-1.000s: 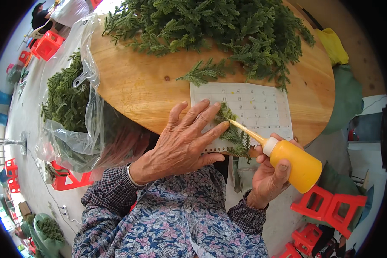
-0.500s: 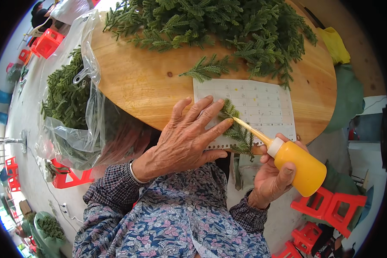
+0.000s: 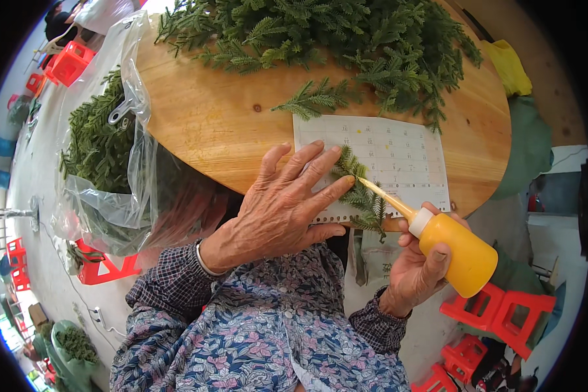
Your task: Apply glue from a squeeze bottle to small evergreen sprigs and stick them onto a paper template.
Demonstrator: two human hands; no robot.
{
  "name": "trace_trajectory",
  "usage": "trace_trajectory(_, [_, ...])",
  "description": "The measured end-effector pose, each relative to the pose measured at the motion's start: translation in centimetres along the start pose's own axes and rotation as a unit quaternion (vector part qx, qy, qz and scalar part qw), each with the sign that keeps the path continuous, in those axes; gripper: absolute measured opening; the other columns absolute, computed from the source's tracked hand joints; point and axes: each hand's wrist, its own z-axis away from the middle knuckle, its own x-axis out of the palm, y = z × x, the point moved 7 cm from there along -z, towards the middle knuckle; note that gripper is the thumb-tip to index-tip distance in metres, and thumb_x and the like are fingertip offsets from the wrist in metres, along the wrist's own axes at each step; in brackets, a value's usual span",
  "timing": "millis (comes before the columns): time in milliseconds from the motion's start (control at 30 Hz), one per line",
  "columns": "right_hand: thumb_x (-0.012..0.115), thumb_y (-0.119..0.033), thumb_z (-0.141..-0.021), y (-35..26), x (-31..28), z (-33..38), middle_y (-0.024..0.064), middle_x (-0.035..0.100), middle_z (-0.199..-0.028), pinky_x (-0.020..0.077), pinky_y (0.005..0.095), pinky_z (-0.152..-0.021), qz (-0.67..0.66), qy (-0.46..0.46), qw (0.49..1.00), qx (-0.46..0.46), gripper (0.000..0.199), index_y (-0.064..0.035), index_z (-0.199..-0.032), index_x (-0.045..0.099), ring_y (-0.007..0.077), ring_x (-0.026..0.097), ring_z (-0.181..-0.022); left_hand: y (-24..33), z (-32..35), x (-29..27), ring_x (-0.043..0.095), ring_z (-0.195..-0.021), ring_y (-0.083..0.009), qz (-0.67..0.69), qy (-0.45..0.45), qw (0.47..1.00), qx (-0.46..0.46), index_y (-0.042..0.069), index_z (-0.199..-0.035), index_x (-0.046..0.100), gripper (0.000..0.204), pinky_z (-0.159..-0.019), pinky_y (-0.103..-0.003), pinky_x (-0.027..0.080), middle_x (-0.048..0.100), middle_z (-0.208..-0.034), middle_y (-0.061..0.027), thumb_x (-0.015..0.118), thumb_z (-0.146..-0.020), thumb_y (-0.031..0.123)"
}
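Observation:
A small green fir sprig (image 3: 367, 204), which looks artificial, lies over the near edge of a printed calendar sheet (image 3: 417, 157) on the wooden table. My left hand (image 3: 284, 199) is spread with its fingers stretched out, the fingertips resting on the sprig's left side. In my right hand (image 3: 419, 277) is a yellow squeeze bottle (image 3: 460, 256) with a white collar, held tilted. Its long narrow nozzle (image 3: 389, 198) points up and left, and the tip meets the sprig's stem beside my left index fingertip. Another loose sprig (image 3: 313, 98) lies just beyond the sheet.
A large heap of green branches (image 3: 320, 36) covers the far side of the round table (image 3: 202, 124). At left, a clear plastic bag (image 3: 137, 215) holds more greenery. Red stools (image 3: 519, 320) stand at lower right, and a yellow cloth (image 3: 508, 68) hangs by the table's right edge.
The nozzle tip has shifted slightly to the right along the sprig, and the bottle with it. My left hand stays nearly in place on the sprig.

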Motion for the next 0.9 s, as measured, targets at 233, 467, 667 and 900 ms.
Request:
trace_trajectory(233, [0.068,-0.029,-0.083,-0.1,-0.29,0.22,0.0248,0.058,-0.113,0.05,0.0244,-0.053,-0.002,0.003,1.0,0.002,0.051,-0.0084,-0.123,0.043,0.0283,0.063,-0.071,0.06,-0.06,-0.03,0.04,-0.13,-0.0301,0.005,0.008,1.0,0.004,0.014,-0.126,0.056,0.059,-0.108,-0.049,0.024,0.044,-0.141,-0.0118,0.066,-0.078,0.047])
trace_trajectory(467, [0.069,-0.027,-0.081,-0.24,-0.21,0.22,0.0253,0.058,-0.113,0.0502,0.0242,-0.053,-0.004,0.004,1.0,0.009,0.051,-0.0083,-0.122,0.044,0.0284,0.063,-0.071,0.05,0.02,-0.28,0.041,-0.129,-0.0296,0.019,0.007,1.0,0.008,0.016,-0.124,0.057,0.055,-0.109,-0.05,0.022,0.044,-0.14,-0.0114,0.067,-0.078,0.045])
trace_trajectory(667, [0.069,-0.026,-0.08,-0.31,-0.25,0.42,0.0258,0.059,-0.112,0.0504,0.0242,-0.053,-0.004,0.011,1.0,0.02,0.052,-0.0079,-0.122,0.044,0.0288,0.063,-0.071,-0.05,0.09,-0.26,0.041,-0.128,-0.0288,0.026,0.0,0.999,0.02,0.018,-0.12,0.06,0.049,-0.109,-0.051,0.02,0.045,-0.14,-0.011,0.068,-0.078,0.043])
trace_trajectory(900, [0.071,-0.026,-0.078,-0.67,-0.37,0.71,0.0264,0.059,-0.111,0.0504,0.0241,-0.053,0.007,0.023,0.999,0.023,0.054,-0.0075,-0.121,0.044,0.0289,0.063,-0.07,-0.13,0.14,-0.12,0.039,-0.131,-0.0275,0.029,-0.021,0.999,0.008,0.02,-0.123,0.062,0.051,-0.109,-0.05,0.019,0.042,-0.144,-0.0091,0.07,-0.078,0.042])
